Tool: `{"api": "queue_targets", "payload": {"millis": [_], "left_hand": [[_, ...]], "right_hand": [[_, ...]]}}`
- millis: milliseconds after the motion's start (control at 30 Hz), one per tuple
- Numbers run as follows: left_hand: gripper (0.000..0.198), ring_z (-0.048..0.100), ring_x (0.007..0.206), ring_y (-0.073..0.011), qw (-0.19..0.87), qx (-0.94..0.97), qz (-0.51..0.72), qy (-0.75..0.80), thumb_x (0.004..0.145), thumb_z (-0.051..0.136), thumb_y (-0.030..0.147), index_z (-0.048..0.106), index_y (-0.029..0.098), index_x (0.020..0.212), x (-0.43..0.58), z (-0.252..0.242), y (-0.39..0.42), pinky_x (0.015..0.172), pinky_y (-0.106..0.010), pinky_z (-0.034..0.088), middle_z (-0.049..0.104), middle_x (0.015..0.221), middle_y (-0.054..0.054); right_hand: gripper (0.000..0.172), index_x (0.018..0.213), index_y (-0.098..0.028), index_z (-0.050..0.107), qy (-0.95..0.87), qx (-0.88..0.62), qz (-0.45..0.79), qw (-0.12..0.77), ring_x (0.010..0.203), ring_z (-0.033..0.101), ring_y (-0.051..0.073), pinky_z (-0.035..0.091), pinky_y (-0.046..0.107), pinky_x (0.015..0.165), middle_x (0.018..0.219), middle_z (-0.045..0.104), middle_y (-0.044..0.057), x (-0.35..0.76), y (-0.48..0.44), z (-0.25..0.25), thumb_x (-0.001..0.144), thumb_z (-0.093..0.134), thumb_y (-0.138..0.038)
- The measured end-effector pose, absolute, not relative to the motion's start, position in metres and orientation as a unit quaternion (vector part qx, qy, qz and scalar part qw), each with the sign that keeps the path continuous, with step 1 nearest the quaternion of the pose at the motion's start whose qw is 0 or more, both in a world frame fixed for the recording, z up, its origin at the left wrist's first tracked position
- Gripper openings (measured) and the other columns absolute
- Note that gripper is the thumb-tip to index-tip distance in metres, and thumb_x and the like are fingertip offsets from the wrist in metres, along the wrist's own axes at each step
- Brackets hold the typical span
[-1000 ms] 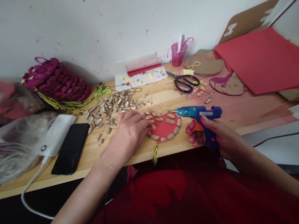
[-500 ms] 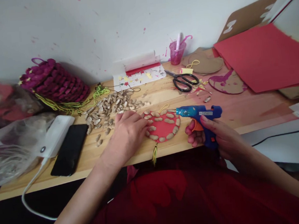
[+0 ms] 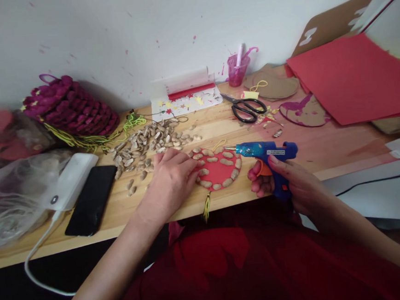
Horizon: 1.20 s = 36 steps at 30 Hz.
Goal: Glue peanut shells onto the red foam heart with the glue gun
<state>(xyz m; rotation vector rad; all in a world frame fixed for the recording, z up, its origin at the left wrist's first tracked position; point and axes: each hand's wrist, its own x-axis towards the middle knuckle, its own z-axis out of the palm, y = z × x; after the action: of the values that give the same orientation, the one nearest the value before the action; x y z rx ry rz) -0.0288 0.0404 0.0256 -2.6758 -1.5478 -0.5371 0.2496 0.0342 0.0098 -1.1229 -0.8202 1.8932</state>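
Across the middle of the frame runs a pale, wood-grained worktop (image 3: 212, 125), stained pink toward the right. Both of the person's bare forearms slant in from the lower corners, wrists low near the table's front edge. Smooth, flat red card sheets (image 3: 350, 78) overlap at the upper right; at the upper left leans a knobbly purple bundle (image 3: 79, 106), ridged in rows, and beneath it sags a crinkled clear plastic bag (image 3: 13, 201). A loose heap of peanut shells (image 3: 150, 137), dry and pitted, spreads left of centre.

The left hand (image 3: 174, 177) arches palm down near the centre, knuckles up, fingers bent close together at the left rim of the red disc; its fingertips are hidden, so I can't tell whether they pinch anything. The right hand (image 3: 297, 179), right of centre, is wrapped round the handle of a blue plastic glue gun (image 3: 276, 151), thumb on its near side, fingers curled by the orange trigger, the metal nozzle pointing left by the disc's upper right edge.

A glossy black phone (image 3: 91, 200) lies at the lower left. The flat red disc (image 3: 218, 170) sits at the centre, ringed with bumpy shells, more on its face. Above it are black-handled scissors (image 3: 239, 103), and a stringy yellow-green tassel (image 3: 207, 207) hangs below.
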Motion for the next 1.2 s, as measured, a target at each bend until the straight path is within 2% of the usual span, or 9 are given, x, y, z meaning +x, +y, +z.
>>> {"api": "queue_targets", "payload": {"millis": [333,867,1200], "left_hand": [[0.013,0.056,0.090,-0.0263,-0.002,-0.856,-0.152,-0.495,0.094,0.064,0.028,0.073,0.024,0.085,-0.025,0.022,0.044,0.084,-0.043,0.035,0.073,0.084,-0.004],[0.014,0.057,0.091,-0.0263,-0.017,-0.870,-0.144,-0.472,0.095,0.063,0.026,0.075,0.024,0.087,-0.003,0.029,0.054,0.086,-0.045,0.036,0.072,0.086,-0.005],[0.015,0.058,0.090,-0.0253,-0.001,-0.868,-0.142,-0.477,0.096,0.061,0.027,0.075,0.023,0.093,-0.008,0.032,0.055,0.086,-0.044,0.036,0.073,0.087,-0.005]], "right_hand": [[0.036,0.075,-0.020,0.071,-0.302,-0.445,0.752,0.381,0.066,0.074,0.018,0.059,0.024,0.055,0.085,0.075,0.008,0.248,0.034,0.014,0.076,0.079,-0.055],[0.034,0.079,-0.021,0.072,-0.314,-0.434,0.757,0.374,0.061,0.069,0.016,0.059,0.026,0.058,0.078,0.073,0.006,0.252,0.032,0.009,0.084,0.072,-0.054],[0.035,0.076,-0.021,0.072,-0.310,-0.440,0.755,0.374,0.063,0.071,0.017,0.060,0.027,0.057,0.087,0.075,0.008,0.251,0.034,0.011,0.079,0.076,-0.056]]}}
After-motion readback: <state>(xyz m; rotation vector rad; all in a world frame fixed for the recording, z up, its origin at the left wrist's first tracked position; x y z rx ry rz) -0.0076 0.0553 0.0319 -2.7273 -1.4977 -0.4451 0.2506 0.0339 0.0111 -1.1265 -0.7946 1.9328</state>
